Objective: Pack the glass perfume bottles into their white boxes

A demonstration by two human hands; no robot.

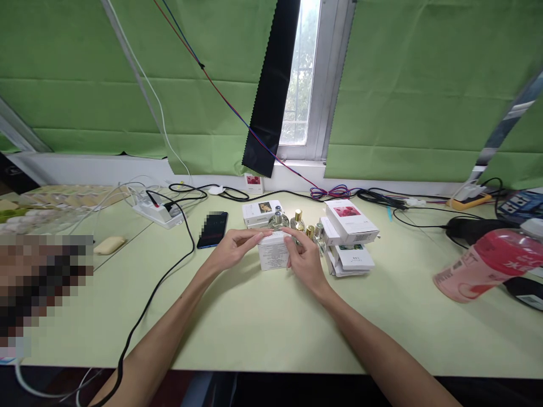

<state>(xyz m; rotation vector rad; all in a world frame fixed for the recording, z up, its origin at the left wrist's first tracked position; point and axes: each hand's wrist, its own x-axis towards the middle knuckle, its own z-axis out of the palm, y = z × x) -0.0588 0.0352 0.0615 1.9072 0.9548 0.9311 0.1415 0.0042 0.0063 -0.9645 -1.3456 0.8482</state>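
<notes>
Between my two hands a small white carton [274, 254] stands upright on the table, its printed text side facing me. My left hand [233, 249] reaches over from the left, its fingertips and thumb at the carton's top left edge. My right hand [306, 261] grips the right side, thumb on the near face and fingers along the top. Just behind the carton are several glass perfume bottles with gold or silver caps, among them a gold-capped bottle [298, 219]. They are partly hidden by my hands and the carton.
Stacked white boxes [353, 221] stand to the right, with another white box [261, 212] behind. A phone [212, 229] and a power strip [158, 215] lie left, near a black cable [169, 271] crossing the table. A pink drink bottle [487, 264] lies tilted at far right.
</notes>
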